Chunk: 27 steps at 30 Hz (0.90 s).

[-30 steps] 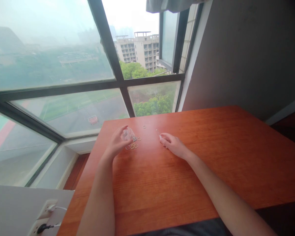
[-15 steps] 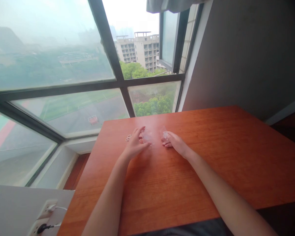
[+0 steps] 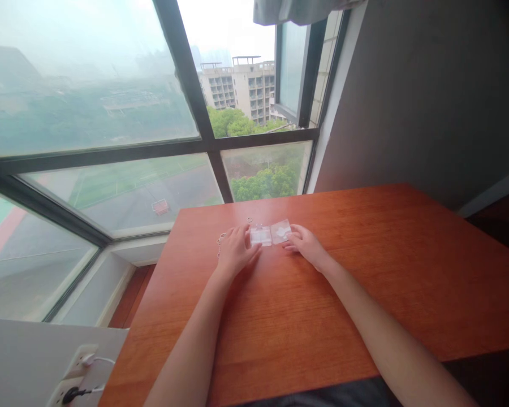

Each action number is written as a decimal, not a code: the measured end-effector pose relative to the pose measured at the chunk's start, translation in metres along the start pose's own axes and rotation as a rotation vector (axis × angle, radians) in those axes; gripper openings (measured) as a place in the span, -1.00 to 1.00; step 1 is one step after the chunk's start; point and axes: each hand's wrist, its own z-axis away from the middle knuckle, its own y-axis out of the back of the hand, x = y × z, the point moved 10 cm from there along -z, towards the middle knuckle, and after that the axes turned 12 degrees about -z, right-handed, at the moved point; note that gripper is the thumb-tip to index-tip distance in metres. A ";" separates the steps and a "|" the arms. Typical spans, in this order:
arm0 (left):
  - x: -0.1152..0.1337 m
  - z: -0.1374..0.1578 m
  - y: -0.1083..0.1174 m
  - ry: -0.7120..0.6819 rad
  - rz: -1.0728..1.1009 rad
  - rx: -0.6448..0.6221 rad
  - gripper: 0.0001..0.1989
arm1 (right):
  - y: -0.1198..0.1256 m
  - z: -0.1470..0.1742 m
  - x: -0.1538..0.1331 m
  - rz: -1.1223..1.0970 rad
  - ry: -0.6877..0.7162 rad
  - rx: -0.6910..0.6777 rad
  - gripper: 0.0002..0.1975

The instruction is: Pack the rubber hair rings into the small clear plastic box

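Observation:
A small clear plastic box (image 3: 261, 236) lies opened out on the table, its see-through lid (image 3: 280, 231) folded out to the right. Around the left side of the box my left hand (image 3: 236, 249) is curled, thumb at the near edge and fingers at the far side. My right hand (image 3: 306, 245) has the lid's right edge between thumb and fingers. Several small rings (image 3: 221, 238) lie partly hidden beside my left hand. One more ring (image 3: 249, 219) rests on the table just beyond the box.
The reddish-brown wooden table (image 3: 280, 316) extends to both sides and toward me. Dark-framed windows (image 3: 110, 152) rise behind and to the left, with one pane swung open. A grey wall (image 3: 424, 107) stands at the right. Power sockets with plugs (image 3: 78, 367) are at the lower left.
Both hands have come closer together. The box, blurred before, now lies spread open flat between them. A ring beyond the box has come into view.

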 end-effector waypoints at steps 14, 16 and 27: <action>0.003 -0.013 -0.026 -0.036 -0.140 -0.143 -0.34 | -0.001 0.003 -0.025 0.871 0.478 0.107 -0.71; 0.004 -0.013 -0.025 -0.041 -0.150 -0.135 -0.36 | -0.001 0.002 -0.024 0.874 0.481 0.102 -0.70; 0.007 -0.033 -0.019 -0.022 -0.109 -0.177 -0.30 | -0.003 0.004 -0.024 0.877 0.495 0.099 -0.69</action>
